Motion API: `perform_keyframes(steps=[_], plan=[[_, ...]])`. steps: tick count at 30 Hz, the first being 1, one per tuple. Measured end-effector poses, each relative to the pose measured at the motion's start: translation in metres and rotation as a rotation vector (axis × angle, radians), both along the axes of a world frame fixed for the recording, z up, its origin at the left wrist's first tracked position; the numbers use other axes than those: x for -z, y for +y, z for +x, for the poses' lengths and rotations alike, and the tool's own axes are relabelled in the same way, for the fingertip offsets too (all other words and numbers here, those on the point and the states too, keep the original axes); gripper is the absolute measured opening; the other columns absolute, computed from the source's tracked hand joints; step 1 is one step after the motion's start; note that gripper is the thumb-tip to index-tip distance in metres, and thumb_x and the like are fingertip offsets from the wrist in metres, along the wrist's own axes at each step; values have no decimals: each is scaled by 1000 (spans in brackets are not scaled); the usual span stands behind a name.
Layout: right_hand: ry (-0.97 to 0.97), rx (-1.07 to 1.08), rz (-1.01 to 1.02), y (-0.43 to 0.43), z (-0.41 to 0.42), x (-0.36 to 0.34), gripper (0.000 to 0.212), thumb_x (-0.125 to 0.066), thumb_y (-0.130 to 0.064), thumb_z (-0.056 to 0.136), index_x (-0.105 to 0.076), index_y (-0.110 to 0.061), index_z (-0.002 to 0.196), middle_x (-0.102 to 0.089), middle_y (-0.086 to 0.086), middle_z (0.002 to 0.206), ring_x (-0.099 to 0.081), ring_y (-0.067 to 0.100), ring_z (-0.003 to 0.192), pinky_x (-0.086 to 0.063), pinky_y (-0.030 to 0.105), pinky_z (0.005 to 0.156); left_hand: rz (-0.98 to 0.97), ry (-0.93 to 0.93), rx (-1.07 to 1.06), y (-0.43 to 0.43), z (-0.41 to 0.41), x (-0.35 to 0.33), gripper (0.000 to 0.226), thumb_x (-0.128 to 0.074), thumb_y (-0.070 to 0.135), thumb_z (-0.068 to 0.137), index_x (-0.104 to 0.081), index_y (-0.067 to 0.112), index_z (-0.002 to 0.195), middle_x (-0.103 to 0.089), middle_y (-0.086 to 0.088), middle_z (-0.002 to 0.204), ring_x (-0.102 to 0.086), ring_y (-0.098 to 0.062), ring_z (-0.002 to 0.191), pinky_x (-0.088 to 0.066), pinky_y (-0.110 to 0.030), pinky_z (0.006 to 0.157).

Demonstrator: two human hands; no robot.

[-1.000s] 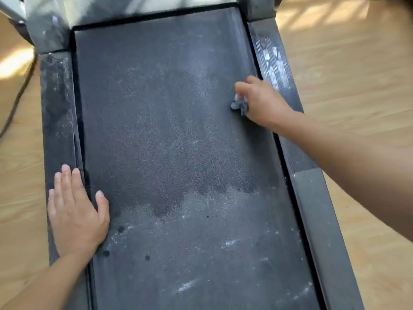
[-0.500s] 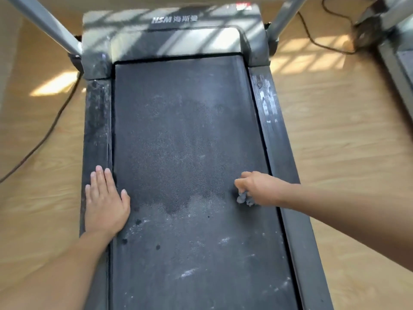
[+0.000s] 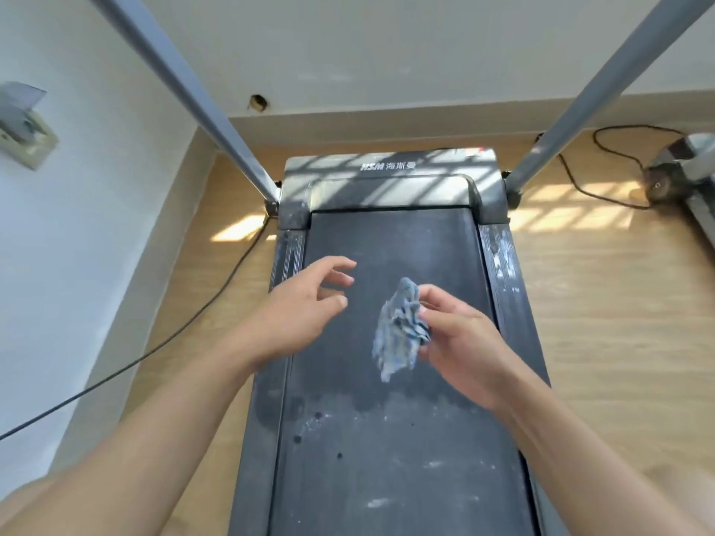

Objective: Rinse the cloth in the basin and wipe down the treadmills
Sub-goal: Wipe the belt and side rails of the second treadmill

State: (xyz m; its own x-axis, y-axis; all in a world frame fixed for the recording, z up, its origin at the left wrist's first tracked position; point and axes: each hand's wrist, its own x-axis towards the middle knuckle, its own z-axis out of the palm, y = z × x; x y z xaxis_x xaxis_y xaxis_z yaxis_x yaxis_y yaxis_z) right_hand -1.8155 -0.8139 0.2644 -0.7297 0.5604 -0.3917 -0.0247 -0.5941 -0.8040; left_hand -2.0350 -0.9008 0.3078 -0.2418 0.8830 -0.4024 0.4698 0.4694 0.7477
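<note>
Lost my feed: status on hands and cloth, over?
Right hand pinches cloth, held over belt. Left hand open beside it. Nothing between them.

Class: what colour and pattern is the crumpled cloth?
The crumpled cloth is striped blue and white; head view.

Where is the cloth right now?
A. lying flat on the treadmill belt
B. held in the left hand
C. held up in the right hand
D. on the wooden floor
C: the right hand pinches the crumpled blue cloth so it hangs above the treadmill belt, while the left hand is open beside it, holding nothing.
</note>
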Motion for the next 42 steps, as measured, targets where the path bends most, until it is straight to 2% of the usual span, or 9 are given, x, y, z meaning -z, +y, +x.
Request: perform_keyframes(steps=[7, 13, 17, 20, 22, 25, 30, 35, 42], plan=[[130, 3, -151, -3, -3, -9, 64, -42, -50, 108, -55, 7, 134, -61, 25, 139, -53, 44, 135, -36, 58, 117, 38, -136, 23, 13, 24, -18, 20, -83, 42, 90, -79, 26, 102, -80, 6, 99, -75, -8, 93, -57, -31, 74], [-113, 18, 272, 0, 4, -3, 23, -55, -8, 105, -70, -6, 123, -73, 20, 118, -72, 33, 107, -57, 57, 97, 80, -103, 10, 7, 15, -11, 27, -83, 43, 89, -69, 20, 92, -77, -8, 92, -65, -21, 78, -50, -39, 80], [-100, 7, 227, 6, 12, -7, 29, -46, -6, 108, -71, -6, 123, -75, 17, 117, -73, 26, 102, -61, 41, 87, 58, -312, -33, 2, 12, -4, 15, -74, 16, 98, -61, 8, 97, -74, -2, 84, -68, -10, 76, -52, -18, 71], [-72, 18, 131, 1, 13, -7, 31, -44, -5, 108, -70, -4, 124, -75, 18, 117, -73, 26, 101, -61, 36, 82, 26, -405, -103, 0, 11, 5, 17, -73, 16, 99, -59, 10, 107, -80, -9, 94, -74, -18, 84, -60, -35, 78], [-55, 48, 77, -1, 12, -5, 31, -44, -3, 107, -70, -2, 123, -74, 21, 117, -73, 27, 99, -61, 37, 81, 64, -271, -108, -5, 12, 15, 27, -79, 26, 96, -60, 18, 114, -79, -6, 103, -75, -22, 93, -59, -49, 93], [-18, 74, 26, -1, 10, -5, 30, -46, -4, 106, -69, 1, 125, -74, 22, 116, -73, 26, 97, -62, 38, 81, 332, 190, 43, -12, 22, 19, 21, -80, 28, 93, -65, 31, 108, -67, 10, 109, -67, -12, 106, -55, -35, 94], [80, 4, -8, 1, 13, -11, 32, -48, -8, 107, -64, 1, 133, -70, 21, 128, -70, 24, 107, -61, 34, 92, 357, 69, 160, -13, 36, 17, 43, -78, 52, 92, -66, 32, 128, -68, 17, 122, -66, -6, 119, -54, -23, 96], [41, -11, -2, 8, 22, -10, 33, -49, -5, 105, -64, -3, 135, -70, 19, 129, -70, 26, 111, -60, 34, 90, 339, 73, 213, -8, 20, 14, 48, -79, 10, 95, -71, 26, 139, -76, 17, 127, -71, 4, 113, -57, -26, 103], [-137, 10, 129, 9, 26, -10, 30, -46, 1, 105, -72, -4, 118, -76, 14, 109, -69, 21, 95, -61, 34, 82, 219, -68, 241, -2, 9, -4, 34, -60, 2, 106, -79, 23, 124, -81, 9, 114, -78, -13, 106, -63, -39, 97]])
